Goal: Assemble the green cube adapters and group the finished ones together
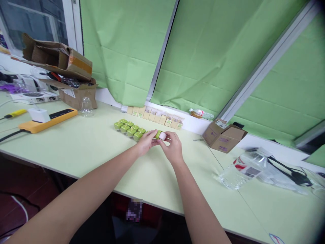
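Observation:
Between my two hands, just above the table, is a small green block with a pale pinkish end (pixel 160 135). My left hand (pixel 147 142) grips its green part with the thumb on top. From the other side, the fingers of my right hand (pixel 172 146) are closed around the pale end. Just left of my left hand, several similar green blocks (pixel 130 130) stand in two close rows, each with a small yellowish piece on top. My left hand hides the end of these rows. Behind them, along the wall, runs a line of small cream cardboard boxes (pixel 152 115), some with raised flaps.
To the left are an orange power strip (pixel 48 121) with a white plug, a clear jar (pixel 86 107) and stacked cardboard boxes (pixel 76 95). A brown carton (pixel 223 135), a large clear bottle (pixel 243 167) and black cables stand right. A smaller bottle (pixel 201 114) lies by the wall.

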A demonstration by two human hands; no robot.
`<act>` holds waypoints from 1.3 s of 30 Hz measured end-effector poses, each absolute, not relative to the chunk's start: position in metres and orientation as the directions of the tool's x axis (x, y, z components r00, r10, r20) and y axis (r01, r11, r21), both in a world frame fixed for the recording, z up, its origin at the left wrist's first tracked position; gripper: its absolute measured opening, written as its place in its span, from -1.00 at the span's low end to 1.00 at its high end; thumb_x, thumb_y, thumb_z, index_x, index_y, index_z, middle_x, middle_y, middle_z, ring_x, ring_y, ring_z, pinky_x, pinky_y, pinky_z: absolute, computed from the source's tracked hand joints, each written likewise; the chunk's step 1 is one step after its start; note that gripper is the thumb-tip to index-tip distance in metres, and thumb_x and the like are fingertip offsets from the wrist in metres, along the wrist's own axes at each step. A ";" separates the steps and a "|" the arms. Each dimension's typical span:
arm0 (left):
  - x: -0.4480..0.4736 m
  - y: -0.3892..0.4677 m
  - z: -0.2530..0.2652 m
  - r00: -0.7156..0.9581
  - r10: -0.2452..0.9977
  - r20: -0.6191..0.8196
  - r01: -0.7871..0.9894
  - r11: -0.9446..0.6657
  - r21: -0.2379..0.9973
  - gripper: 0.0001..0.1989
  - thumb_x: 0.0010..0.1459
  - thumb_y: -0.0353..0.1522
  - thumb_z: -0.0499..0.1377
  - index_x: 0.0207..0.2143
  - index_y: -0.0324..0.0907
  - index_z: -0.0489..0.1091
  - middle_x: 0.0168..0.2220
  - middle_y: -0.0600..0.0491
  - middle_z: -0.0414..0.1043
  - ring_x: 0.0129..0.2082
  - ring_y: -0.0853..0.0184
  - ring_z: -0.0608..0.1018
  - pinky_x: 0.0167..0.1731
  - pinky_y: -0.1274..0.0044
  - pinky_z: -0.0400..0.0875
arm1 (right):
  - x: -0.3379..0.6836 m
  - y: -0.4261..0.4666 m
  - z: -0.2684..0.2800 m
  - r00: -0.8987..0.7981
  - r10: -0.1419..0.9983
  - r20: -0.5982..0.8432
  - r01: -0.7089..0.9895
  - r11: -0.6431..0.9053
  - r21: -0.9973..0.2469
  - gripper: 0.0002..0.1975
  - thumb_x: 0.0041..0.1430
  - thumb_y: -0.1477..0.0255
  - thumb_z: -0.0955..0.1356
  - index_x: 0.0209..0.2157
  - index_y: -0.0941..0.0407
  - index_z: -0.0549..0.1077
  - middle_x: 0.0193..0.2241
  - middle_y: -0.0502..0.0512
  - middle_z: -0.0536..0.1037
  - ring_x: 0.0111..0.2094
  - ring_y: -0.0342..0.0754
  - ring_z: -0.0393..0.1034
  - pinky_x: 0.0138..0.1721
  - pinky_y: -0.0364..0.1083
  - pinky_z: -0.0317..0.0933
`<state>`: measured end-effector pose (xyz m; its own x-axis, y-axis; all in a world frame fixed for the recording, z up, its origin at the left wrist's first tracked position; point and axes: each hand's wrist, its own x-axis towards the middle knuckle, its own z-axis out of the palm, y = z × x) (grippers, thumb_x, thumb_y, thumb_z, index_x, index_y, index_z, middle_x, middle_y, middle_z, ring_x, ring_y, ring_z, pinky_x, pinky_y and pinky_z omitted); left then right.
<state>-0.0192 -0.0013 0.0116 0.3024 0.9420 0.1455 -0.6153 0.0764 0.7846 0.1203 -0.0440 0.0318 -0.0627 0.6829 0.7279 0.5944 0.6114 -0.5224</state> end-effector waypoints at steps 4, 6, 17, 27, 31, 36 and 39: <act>-0.020 -0.004 0.013 0.291 0.941 0.174 -0.583 0.030 0.812 -0.67 0.04 -0.19 0.32 -0.24 -0.24 0.45 -0.26 0.00 0.49 -0.42 0.45 0.51 -0.15 0.44 0.47 | 0.120 -0.044 0.031 -0.070 0.691 0.719 0.611 0.599 -0.517 -0.72 0.08 0.37 0.41 -0.14 0.04 0.40 -0.20 0.11 0.41 -0.20 -0.01 0.37 -0.16 0.02 0.43; -0.019 -0.004 0.012 0.272 0.946 0.174 -0.574 0.014 0.819 -0.65 0.01 -0.20 0.35 -0.22 -0.24 0.44 -0.27 0.00 0.49 -0.41 0.44 0.52 -0.15 0.43 0.46 | 0.120 -0.044 0.030 -0.078 0.685 0.724 0.637 0.593 -0.493 -0.71 0.07 0.40 0.40 -0.13 0.04 0.39 -0.19 0.12 0.41 -0.18 0.01 0.37 -0.14 0.03 0.43; -0.017 -0.005 0.009 0.264 0.951 0.161 -0.601 0.032 0.799 -0.62 -0.02 -0.20 0.37 -0.23 -0.24 0.43 -0.26 -0.01 0.50 -0.35 0.41 0.53 -0.15 0.46 0.44 | 0.119 -0.042 0.028 -0.066 0.660 0.748 0.664 0.589 -0.461 -0.71 0.02 0.48 0.41 -0.17 0.07 0.40 -0.23 0.11 0.41 -0.24 -0.03 0.38 -0.21 0.00 0.46; -0.016 -0.003 0.005 0.244 0.956 0.160 -0.597 0.018 0.802 -0.66 -0.03 -0.22 0.38 -0.26 -0.24 0.46 -0.26 0.00 0.49 -0.34 0.41 0.53 -0.17 0.45 0.45 | 0.120 -0.038 0.025 -0.068 0.657 0.751 0.659 0.595 -0.461 -0.71 -0.01 0.50 0.44 -0.19 0.09 0.46 -0.28 0.07 0.46 -0.30 -0.06 0.42 -0.22 -0.03 0.47; -0.016 -0.002 0.004 0.243 0.955 0.167 -0.587 0.008 0.809 -0.65 -0.03 -0.21 0.38 -0.27 -0.25 0.47 -0.27 0.00 0.49 -0.34 0.41 0.52 -0.17 0.46 0.45 | 0.120 -0.038 0.024 -0.065 0.671 0.739 0.653 0.588 -0.477 -0.72 -0.01 0.49 0.44 -0.19 0.09 0.47 -0.27 0.07 0.46 -0.30 -0.07 0.42 -0.21 -0.03 0.47; -0.018 0.000 0.005 0.269 0.946 0.181 -0.561 0.001 0.828 -0.65 -0.02 -0.21 0.37 -0.26 -0.25 0.46 -0.26 -0.02 0.50 -0.31 0.38 0.53 -0.16 0.44 0.44 | 0.118 -0.039 0.022 -0.030 0.672 0.740 0.660 0.569 -0.491 -0.70 -0.02 0.49 0.45 -0.17 0.10 0.49 -0.28 0.09 0.46 -0.30 -0.06 0.43 -0.21 -0.05 0.47; -0.020 -0.001 0.006 0.278 0.943 0.182 -0.566 0.008 0.824 -0.66 0.00 -0.21 0.36 -0.26 -0.24 0.45 -0.28 0.00 0.50 -0.32 0.40 0.53 -0.15 0.46 0.44 | 0.116 -0.039 0.019 -0.023 0.654 0.756 0.692 0.556 -0.461 -0.69 0.03 0.48 0.44 -0.13 0.10 0.50 -0.26 0.12 0.49 -0.31 -0.05 0.44 -0.18 -0.03 0.45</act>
<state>-0.0195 -0.0006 0.0061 0.2784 0.9431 0.1816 -0.5660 0.0083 0.8243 0.1160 -0.0394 0.0193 -0.0230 0.6544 0.7558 0.6918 0.5562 -0.4605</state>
